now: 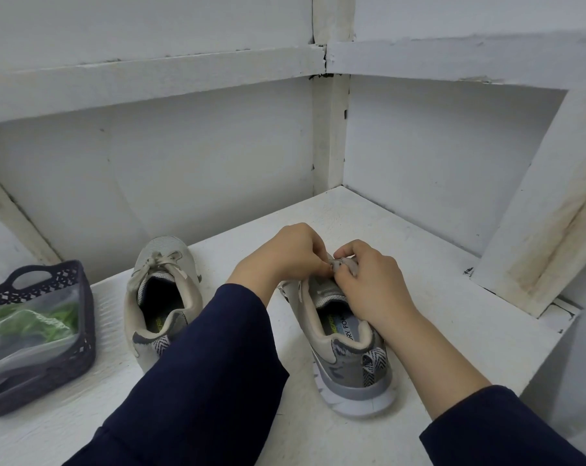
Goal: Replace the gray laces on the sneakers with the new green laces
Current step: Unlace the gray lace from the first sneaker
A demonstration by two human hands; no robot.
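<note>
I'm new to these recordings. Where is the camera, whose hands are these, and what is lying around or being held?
There is no machine here. A person works with bare hands, and the single picture comes from a wide-angle camera worn on the head, looking forward and down. The left hand and the right hand both pinch the gray lace at the top of the right sneaker, which stands on a white shelf. The left sneaker stands beside it, untouched and laced in gray. Farther left, a dark basket holds a clear bag with the green laces inside. Both sleeves are dark blue.
</note>
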